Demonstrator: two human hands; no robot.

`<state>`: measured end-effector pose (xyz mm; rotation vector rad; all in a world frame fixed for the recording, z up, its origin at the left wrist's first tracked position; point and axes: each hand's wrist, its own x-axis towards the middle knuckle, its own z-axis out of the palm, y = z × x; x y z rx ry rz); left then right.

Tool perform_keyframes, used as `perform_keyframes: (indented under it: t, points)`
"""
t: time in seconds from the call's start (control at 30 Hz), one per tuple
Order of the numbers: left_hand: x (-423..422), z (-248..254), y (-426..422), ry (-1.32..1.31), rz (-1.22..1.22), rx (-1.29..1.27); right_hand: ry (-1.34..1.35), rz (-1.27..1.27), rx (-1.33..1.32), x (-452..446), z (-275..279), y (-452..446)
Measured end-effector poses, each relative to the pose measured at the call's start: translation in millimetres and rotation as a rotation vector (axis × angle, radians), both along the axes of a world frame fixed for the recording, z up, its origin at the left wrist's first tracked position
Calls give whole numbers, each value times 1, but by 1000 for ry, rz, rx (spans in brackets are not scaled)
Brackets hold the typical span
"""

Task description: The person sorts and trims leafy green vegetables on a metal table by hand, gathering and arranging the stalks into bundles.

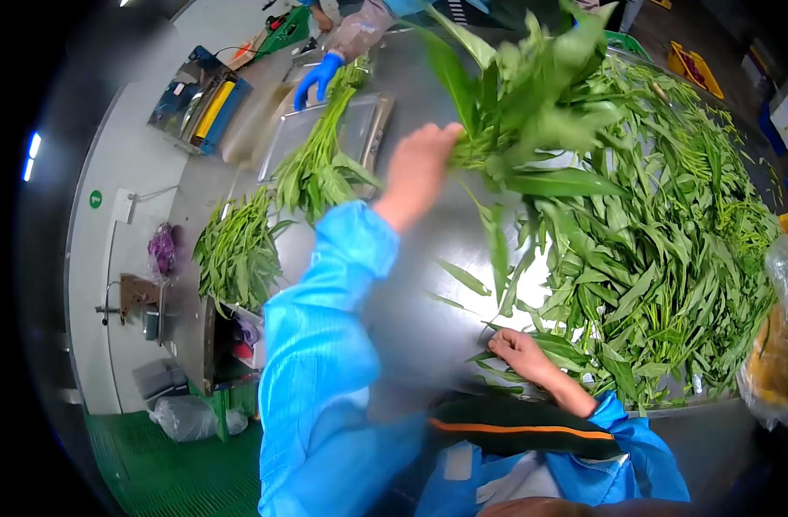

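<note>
My left hand (420,172), its blue sleeve reaching up from the bottom, is closed around the stem ends of a bunch of water spinach (540,103). The leaves fan out to the right, blurred by motion. Low on the metal table, my right hand (523,355) has its fingers pinched at a water spinach stem (495,327), partly hidden by the fingers. A large heap of loose water spinach (653,267) spreads over the right side. Stray leaves (465,277) lie between the hands on the metal table (411,302).
A co-worker's blue-gloved hand (318,80) touches a water spinach bunch (325,146) on a scale (372,129). Another bunch (239,250) lies at the table's left edge. A blue-and-yellow device (211,108) stands far left; a yellow crate (694,71) is at the back right.
</note>
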<state>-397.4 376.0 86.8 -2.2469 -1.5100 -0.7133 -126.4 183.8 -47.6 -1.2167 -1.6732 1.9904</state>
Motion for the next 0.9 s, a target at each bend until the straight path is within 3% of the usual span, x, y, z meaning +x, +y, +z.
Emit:
perform_keyframes:
  t: [0.1, 0.27, 0.37, 0.53, 0.63, 0.73, 0.87, 0.9]
  points:
    - [-25, -27, 33, 239, 16, -41, 17, -104, 38, 4, 10, 3]
    - [-81, -144, 40, 503, 124, -349, -19, -221, 41, 15, 13, 10]
    - [-80, -160, 33, 456, 231, -387, -50, -239, 44, 16, 8, 11]
    - [-75, -137, 28, 409, 321, -744, -54, -219, 48, 11, 8, 7]
    - [-56, -106, 2, 301, 234, -563, -102, -126, 129, 11, 4, 5]
    - [-26, -106, -48, 106, 226, -526, -73, -133, 192, 8, 3, 1]
    - [1, -176, -141, -255, 68, -579, -83, -102, 230, 11, 7, -6]
    - [19, -169, -163, -161, 48, -604, -101, -83, 231, 14, 10, -7]
